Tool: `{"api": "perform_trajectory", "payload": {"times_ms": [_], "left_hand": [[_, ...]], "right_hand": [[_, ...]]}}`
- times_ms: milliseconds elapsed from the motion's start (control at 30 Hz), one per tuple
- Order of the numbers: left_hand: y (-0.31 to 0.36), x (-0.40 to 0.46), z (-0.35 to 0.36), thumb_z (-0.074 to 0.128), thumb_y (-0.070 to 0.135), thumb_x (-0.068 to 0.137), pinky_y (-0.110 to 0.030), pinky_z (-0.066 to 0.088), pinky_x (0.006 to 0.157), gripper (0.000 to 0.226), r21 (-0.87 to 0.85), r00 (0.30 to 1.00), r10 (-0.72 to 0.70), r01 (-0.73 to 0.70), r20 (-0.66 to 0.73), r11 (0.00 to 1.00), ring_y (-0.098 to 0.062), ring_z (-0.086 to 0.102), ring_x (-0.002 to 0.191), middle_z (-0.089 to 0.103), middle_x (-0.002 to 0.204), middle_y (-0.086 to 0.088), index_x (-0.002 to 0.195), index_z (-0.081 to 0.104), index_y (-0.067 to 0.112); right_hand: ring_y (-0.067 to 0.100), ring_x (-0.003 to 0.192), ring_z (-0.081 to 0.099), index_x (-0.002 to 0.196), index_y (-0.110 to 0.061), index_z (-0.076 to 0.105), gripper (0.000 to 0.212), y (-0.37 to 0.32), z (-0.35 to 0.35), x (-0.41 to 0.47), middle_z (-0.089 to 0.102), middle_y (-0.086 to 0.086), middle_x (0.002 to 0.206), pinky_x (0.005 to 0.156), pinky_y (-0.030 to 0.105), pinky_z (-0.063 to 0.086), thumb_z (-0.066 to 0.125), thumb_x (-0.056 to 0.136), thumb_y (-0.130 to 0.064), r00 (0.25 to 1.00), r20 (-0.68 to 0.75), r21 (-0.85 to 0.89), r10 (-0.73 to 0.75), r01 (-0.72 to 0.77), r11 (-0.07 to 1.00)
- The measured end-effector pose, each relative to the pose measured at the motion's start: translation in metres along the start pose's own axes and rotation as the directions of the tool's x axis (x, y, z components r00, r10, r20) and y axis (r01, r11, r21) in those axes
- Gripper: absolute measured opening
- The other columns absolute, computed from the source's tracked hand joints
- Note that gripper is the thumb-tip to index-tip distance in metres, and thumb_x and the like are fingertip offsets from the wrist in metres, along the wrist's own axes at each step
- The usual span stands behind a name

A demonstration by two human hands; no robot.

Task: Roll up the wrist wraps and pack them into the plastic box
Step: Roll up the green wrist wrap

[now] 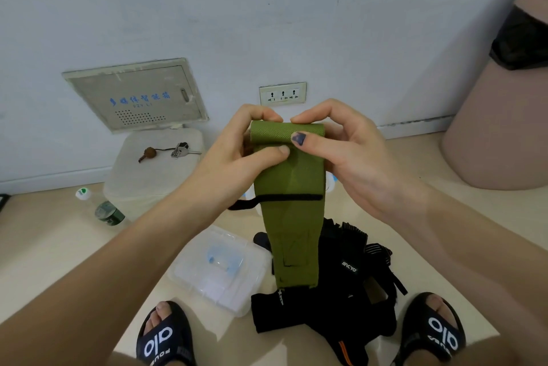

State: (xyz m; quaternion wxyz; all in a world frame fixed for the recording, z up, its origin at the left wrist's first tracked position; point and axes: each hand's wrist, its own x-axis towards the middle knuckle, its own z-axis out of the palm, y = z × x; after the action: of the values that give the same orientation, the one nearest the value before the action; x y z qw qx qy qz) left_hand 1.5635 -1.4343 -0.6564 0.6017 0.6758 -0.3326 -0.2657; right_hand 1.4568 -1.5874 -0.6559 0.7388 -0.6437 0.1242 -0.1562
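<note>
Green wrist wrap [292, 187]: held in the air at frame centre, top end turned over into a short roll, remainder hanging straight down with a black loop strap [284, 198] across its middle. Left hand [243, 155]: grasping the roll's left end, thumb pressed on the front, fingers curled over the top. Right hand [341, 143]: grasping the roll's right end likewise, thumb across the front. Plastic box [221, 269]: clear, on the floor [59, 247] at 7 o'clock of the wrap, lid on. Black wrist wraps [341, 291]: heaped on the floor at 5 o'clock, touching the box. Sandalled feet flank the heap. Bottle [102, 208] lies at 9 o'clock, beside a white stool [154, 170] carrying keys [179, 149].
</note>
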Motion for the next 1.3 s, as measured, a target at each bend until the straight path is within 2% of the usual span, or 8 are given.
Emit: {"api": "perform_trajectory", "payload": {"times_ms": [133, 233, 433, 667, 767, 933, 1133, 1300], "left_hand": [[0.002, 0.001, 0.002, 0.061, 0.037, 0.094, -0.039, 0.048, 0.087, 0.017, -0.032, 1.0, -0.02, 0.02, -0.019, 0.999, -0.015, 0.059, 0.092, 0.061, 0.097, -0.004, 0.11, 0.061, 0.029], [0.005, -0.001, 0.003, 0.055, 0.02, 0.106, -0.031, 0.05, 0.082, 0.011, -0.031, 1.0, 0.025, -0.026, -0.014, 0.999, -0.014, 0.058, 0.088, 0.059, 0.094, -0.009, 0.116, 0.057, 0.019], [0.005, -0.004, 0.003, 0.056, 0.003, 0.102, -0.024, 0.056, 0.077, 0.015, -0.074, 0.996, 0.089, -0.089, 0.007, 0.993, -0.01, 0.064, 0.088, 0.065, 0.095, -0.003, 0.112, 0.057, 0.014], [0.0, -0.003, 0.007, 0.057, -0.004, 0.099, -0.028, 0.056, 0.083, 0.023, -0.129, 0.996, 0.091, -0.091, -0.006, 0.987, -0.012, 0.064, 0.094, 0.069, 0.095, 0.007, 0.107, 0.058, 0.018], [-0.001, -0.001, 0.007, 0.06, 0.01, 0.1, -0.025, 0.054, 0.082, 0.022, -0.125, 0.999, 0.036, -0.033, 0.016, 0.992, -0.011, 0.066, 0.093, 0.067, 0.099, 0.004, 0.116, 0.056, 0.024], [-0.006, 0.001, 0.01, 0.057, 0.043, 0.096, -0.042, 0.052, 0.104, 0.031, -0.136, 0.995, -0.088, 0.093, 0.041, 0.986, -0.017, 0.066, 0.121, 0.07, 0.123, 0.0, 0.122, 0.056, 0.027], [0.002, 0.001, 0.009, 0.048, 0.027, 0.107, -0.026, 0.058, 0.077, 0.018, -0.142, 0.998, -0.064, 0.066, 0.019, 0.988, -0.01, 0.068, 0.093, 0.069, 0.1, 0.003, 0.123, 0.054, 0.021], [0.003, 0.0, 0.005, 0.048, 0.013, 0.107, -0.023, 0.052, 0.074, 0.018, -0.094, 0.999, -0.007, 0.011, 0.045, 0.995, -0.014, 0.059, 0.09, 0.062, 0.097, -0.002, 0.121, 0.055, 0.021]], "right_hand": [[0.02, 0.087, 0.071, 0.097, -0.015, 0.068, 0.017, -0.001, -0.001, 0.0, 0.074, 0.012, 0.094, 0.075, 0.027, 0.056, 0.068, 0.093, 0.002, 1.0, 0.008, 0.018, -0.014, 0.014, 1.0], [0.019, 0.088, 0.072, 0.102, -0.014, 0.068, 0.018, -0.001, -0.002, 0.0, 0.074, 0.012, 0.097, 0.075, 0.028, 0.057, 0.068, 0.093, 0.001, 1.0, 0.011, 0.043, 0.005, -0.006, 0.999], [0.016, 0.097, 0.074, 0.126, -0.013, 0.066, 0.026, -0.002, -0.004, 0.001, 0.076, 0.003, 0.106, 0.083, 0.03, 0.06, 0.065, 0.1, -0.018, 0.973, 0.089, 0.152, 0.214, -0.226, 0.962], [0.021, 0.092, 0.074, 0.118, -0.007, 0.069, 0.023, -0.002, -0.005, 0.002, 0.075, 0.011, 0.103, 0.081, 0.034, 0.06, 0.069, 0.096, -0.012, 0.994, 0.017, 0.073, 0.104, -0.105, 0.992], [0.021, 0.089, 0.073, 0.115, -0.006, 0.07, 0.023, 0.0, -0.003, 0.003, 0.075, 0.013, 0.101, 0.076, 0.029, 0.058, 0.072, 0.092, -0.007, 0.997, -0.024, 0.086, 0.07, -0.068, 0.994], [0.022, 0.091, 0.073, 0.112, -0.009, 0.07, 0.021, 0.0, -0.004, 0.003, 0.072, 0.012, 0.101, 0.078, 0.029, 0.057, 0.071, 0.092, -0.004, 0.999, -0.021, 0.113, 0.044, -0.041, 0.993], [0.018, 0.089, 0.07, 0.1, -0.021, 0.071, 0.024, 0.003, -0.003, 0.004, 0.073, 0.005, 0.095, 0.08, 0.032, 0.057, 0.073, 0.09, 0.001, 0.998, -0.018, -0.018, -0.062, 0.062, 0.998], [0.019, 0.092, 0.07, 0.109, -0.021, 0.069, 0.027, 0.003, -0.006, 0.003, 0.071, 0.006, 0.101, 0.082, 0.033, 0.056, 0.072, 0.091, -0.001, 1.0, 0.031, -0.015, -0.004, 0.005, 1.0]]}}
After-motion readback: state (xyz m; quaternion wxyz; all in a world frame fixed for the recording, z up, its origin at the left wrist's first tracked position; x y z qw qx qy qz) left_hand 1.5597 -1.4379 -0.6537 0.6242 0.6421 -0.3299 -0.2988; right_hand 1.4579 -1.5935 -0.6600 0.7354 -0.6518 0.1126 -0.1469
